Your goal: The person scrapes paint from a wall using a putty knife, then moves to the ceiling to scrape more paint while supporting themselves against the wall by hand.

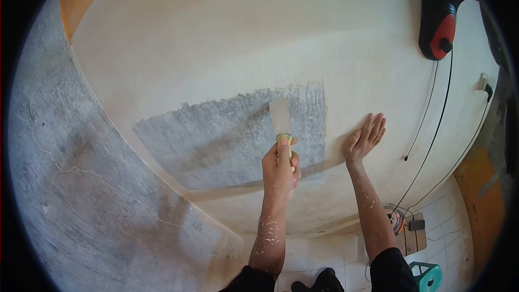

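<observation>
My left hand (279,166) is closed round the handle of a paint scraper (280,116), thumb laid along it. The scraper's wide blade points up, over a scraped grey patch (227,135) near the patch's upper right part. Pale flakes stick to my left forearm. To the right of the patch, my right hand (367,138) lies flat against the cream wall (216,43), fingers stretched upward and holding nothing. Some flakes speckle that forearm too. Whether the blade's edge touches the wall is hard to tell.
A grey bare wall (75,184) meets the cream one at the left corner. A black-and-red device (444,27) hangs upper right, with cables down to a wooden stool (415,240). A green stool (428,277) stands on the tiled floor (351,270). A plug (488,91) sits in a socket.
</observation>
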